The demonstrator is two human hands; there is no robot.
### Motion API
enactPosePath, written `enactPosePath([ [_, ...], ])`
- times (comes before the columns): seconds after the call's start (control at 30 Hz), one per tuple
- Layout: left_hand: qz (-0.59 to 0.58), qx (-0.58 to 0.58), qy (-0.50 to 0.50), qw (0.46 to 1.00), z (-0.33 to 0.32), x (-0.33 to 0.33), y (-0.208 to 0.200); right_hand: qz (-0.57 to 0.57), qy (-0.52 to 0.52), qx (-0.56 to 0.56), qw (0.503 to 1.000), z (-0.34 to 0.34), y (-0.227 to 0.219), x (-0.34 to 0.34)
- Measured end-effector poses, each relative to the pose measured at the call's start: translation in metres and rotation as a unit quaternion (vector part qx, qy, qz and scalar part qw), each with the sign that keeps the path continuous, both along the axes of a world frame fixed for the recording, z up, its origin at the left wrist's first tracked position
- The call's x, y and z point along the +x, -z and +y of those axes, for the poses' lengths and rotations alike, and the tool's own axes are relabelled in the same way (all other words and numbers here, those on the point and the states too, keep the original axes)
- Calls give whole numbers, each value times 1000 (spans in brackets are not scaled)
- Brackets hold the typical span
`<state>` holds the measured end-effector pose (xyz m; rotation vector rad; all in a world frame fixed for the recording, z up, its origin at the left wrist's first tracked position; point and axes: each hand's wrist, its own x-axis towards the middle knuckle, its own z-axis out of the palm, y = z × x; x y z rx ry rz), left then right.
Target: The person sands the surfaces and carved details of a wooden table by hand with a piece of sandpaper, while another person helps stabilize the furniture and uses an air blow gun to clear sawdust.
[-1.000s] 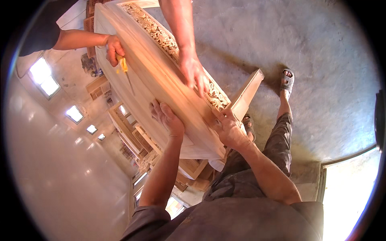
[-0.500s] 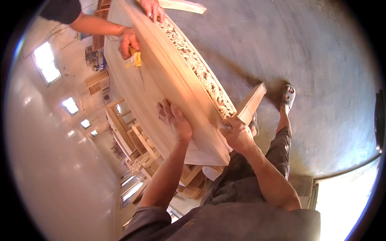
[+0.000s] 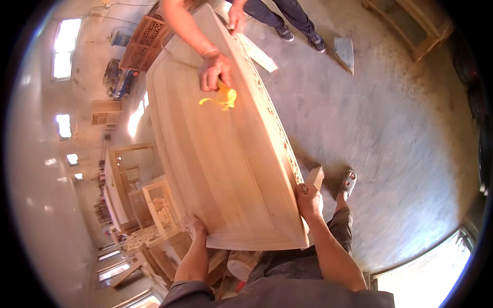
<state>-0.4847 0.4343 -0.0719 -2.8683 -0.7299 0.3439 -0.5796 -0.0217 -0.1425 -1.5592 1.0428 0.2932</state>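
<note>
A long pale wooden table (image 3: pixel 215 169) with a smooth panelled top and a carved apron (image 3: pixel 277 126) along its right side stretches away from me. My right hand (image 3: pixel 309 201) is closed around its near right edge, by a table leg (image 3: pixel 316 177). At the near left edge, my left hand (image 3: pixel 194 226) grips the side close to the corner, its fingertips partly hidden. Across the table a co-worker's hand (image 3: pixel 214 72) holds a yellow object (image 3: pixel 225 96) over the top; its kind is unclear. The co-worker's other hand (image 3: pixel 236 19) rests at the far right edge.
Wooden frames (image 3: pixel 156 203) and carved pieces stand to the left. Carved panels (image 3: pixel 146 38) lean at the far left, near a blue machine (image 3: pixel 123 84). A grey slab (image 3: pixel 344 54) lies on the floor at the far right, with a wooden frame (image 3: pixel 411 25) beyond it.
My left hand has moved from flat on the tabletop to its left edge. The table now shows more of its top and less carving. The co-worker's yellow object now appears farther right.
</note>
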Motion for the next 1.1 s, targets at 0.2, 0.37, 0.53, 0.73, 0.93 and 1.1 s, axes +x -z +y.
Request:
enactPosePath([
  [0.2, -160, -1, -79, 984, 8, -13, 19, 4, 14, -10, 1000, 3, 23, -1],
  [0.37, -133, -28, -81, 987, 4, -11, -5, -23, 37, 24, 999, 9, 27, -8],
  [0.53, -132, -39, -88, 987, 30, -2, -9, -162, -82, -67, 981, 32, 30, -15],
  [0.73, -126, -103, -88, 983, 116, 7, -19, -40, 46, 7, 998, 126, -43, 10],
  [0.93, -186, -288, -129, 930, 225, 27, 10, -78, -77, -92, 990, 189, -121, 39],
  [1.1, -208, -447, -120, 862, 310, 40, 34, -136, -145, -69, 978, 235, -143, 52],
])
